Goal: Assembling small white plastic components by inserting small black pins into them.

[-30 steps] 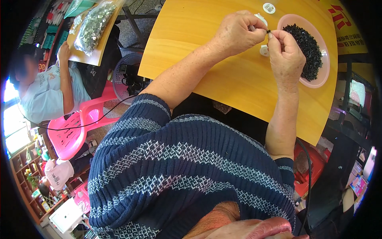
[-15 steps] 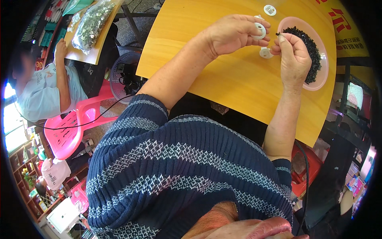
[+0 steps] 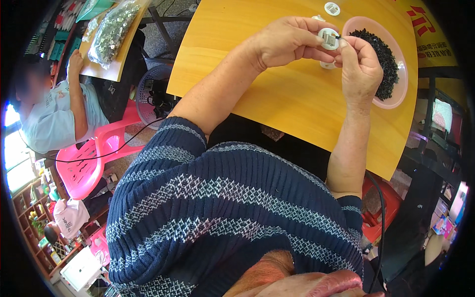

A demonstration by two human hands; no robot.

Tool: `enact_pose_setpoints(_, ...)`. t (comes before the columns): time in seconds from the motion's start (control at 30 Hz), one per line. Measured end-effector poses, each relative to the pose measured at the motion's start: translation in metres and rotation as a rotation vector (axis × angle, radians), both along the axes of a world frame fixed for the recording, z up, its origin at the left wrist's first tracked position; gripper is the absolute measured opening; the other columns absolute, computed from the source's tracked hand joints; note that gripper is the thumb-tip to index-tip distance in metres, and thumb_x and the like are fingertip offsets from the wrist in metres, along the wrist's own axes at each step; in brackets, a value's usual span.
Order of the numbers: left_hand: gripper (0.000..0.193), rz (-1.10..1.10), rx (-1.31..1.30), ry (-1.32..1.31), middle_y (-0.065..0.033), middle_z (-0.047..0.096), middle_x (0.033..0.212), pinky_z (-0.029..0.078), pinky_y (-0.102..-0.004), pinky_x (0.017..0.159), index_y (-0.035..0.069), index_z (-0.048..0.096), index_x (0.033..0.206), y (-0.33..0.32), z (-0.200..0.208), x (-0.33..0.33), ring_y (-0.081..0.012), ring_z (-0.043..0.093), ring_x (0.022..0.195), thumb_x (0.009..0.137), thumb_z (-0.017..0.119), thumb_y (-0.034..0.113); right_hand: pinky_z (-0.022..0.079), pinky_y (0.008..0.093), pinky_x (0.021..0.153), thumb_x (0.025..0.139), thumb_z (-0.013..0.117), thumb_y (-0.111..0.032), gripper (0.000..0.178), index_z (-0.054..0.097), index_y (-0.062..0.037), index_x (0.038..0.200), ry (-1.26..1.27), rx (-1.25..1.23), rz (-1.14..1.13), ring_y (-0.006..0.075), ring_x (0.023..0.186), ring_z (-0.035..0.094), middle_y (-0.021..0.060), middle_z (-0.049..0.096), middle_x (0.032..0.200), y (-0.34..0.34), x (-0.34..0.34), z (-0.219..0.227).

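Between the fingers of my left hand [image 3: 292, 42] is a round white plastic part [image 3: 328, 38], its moulded inner side facing up. My right hand [image 3: 361, 64] pinches a small black piece [image 3: 338, 37] at the right edge of that part. Just right of my right hand stands a pink bowl [image 3: 403, 84] heaped with small black pieces [image 3: 388, 64]. Another round white part [image 3: 332, 9] lies farther back on the table. Two more white parts show only partly behind and below my left fingers.
All this is on a yellow wooden table [image 3: 257, 99]. A printed yellow sheet [image 3: 430, 39] is beyond its right edge. To the left, a person in a light blue shirt [image 3: 54, 119] sits by a board with a clear bag of small parts [image 3: 114, 34]. A pink chair [image 3: 81, 171] stands there.
The white part in my left hand has turned, so its hollow side now faces up. My right hand has brought the black piece left, up against it.
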State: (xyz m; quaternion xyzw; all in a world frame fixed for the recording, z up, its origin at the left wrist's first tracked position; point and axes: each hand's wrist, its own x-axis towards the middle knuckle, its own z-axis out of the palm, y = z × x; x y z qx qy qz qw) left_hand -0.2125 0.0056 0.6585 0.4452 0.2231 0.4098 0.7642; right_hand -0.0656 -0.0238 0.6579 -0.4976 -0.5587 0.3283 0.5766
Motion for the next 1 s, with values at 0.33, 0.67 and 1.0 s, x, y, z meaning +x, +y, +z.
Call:
enact_pose_setpoints(0.33, 0.032, -0.175, -0.028, -0.049, -0.0149, 0.053, 0.103, 0.047, -0.0309, 0.081, -0.003, 0.043, 0.113, 0.005, -0.002, -0.003, -0.0275, 0.053, 0.096, 0.085, 0.043, 0.013, 0.042, 0.0174, 0.050, 0.076, 0.057, -0.009, 0.010, 0.058, -0.0001, 0.080, 0.056, -0.014, -0.008, 0.0032, 0.056, 0.050, -0.0002, 0.057, 0.066, -0.002, 0.006, 0.006)
enact_pose_setpoints(0.67, 0.030, -0.100, -0.028, -0.250, -0.0108, 0.054, 0.102, 0.048, -0.0303, 0.080, 0.002, 0.048, 0.108, 0.012, -0.015, -0.001, -0.0219, 0.053, 0.095, 0.078, 0.052, 0.004, 0.044, 0.0253, 0.049, 0.070, 0.059, -0.004, 0.005, 0.056, -0.0043, 0.074, -0.430, 0.427, -0.147, 0.0164, 0.054, 0.055, 0.0059, 0.056, 0.064, -0.005, -0.001, 0.007)
enact_pose_setpoints(1.0, 0.025, -0.127, 0.005, -0.296, -0.0080, 0.054, 0.100, 0.047, -0.0303, 0.080, 0.006, 0.049, 0.099, 0.012, -0.015, -0.003, -0.0184, 0.053, 0.093, 0.075, 0.056, 0.002, 0.042, 0.0253, 0.044, 0.066, 0.061, -0.002, 0.009, 0.054, -0.0062, 0.069, -0.488, 0.502, -0.177, 0.0174, 0.050, 0.052, 0.0042, 0.053, 0.059, -0.007, -0.006, 0.006)
